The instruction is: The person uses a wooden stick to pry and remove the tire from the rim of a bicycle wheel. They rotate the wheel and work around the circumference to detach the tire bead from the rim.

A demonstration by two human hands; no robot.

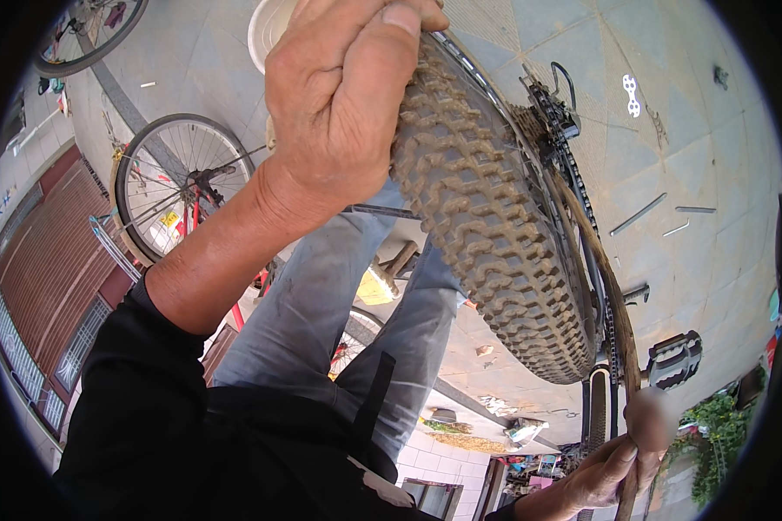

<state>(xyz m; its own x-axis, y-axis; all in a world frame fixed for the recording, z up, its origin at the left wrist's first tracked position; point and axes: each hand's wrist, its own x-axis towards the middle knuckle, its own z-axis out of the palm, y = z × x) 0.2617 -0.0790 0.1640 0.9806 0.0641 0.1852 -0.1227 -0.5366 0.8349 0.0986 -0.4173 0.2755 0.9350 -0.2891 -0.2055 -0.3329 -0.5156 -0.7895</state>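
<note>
My left hand (345, 91) has curled fingers against the upper part of a muddy, knobbly bicycle tyre (489, 215); its fingertips are partly cut off by the picture's top edge, so what they grip is unclear. At the lower right, my right hand (616, 465) is closed around a long, curved brown strip (606, 267), whose exact kind I cannot tell. This strip runs beside the wheel, near the bicycle chain (577, 176) and the rear derailleur (564, 120). A black pedal (674, 359) sticks out just above the right hand, part of which is blurred.
On the paved floor (723, 260) lie a white multi-hole spanner (632, 96), a metal bar (638, 213), another flat bar (695, 209) and a hex key (676, 227). A white container (260, 39) is behind my left hand. Another bicycle's wheel (182, 185) stands at the left.
</note>
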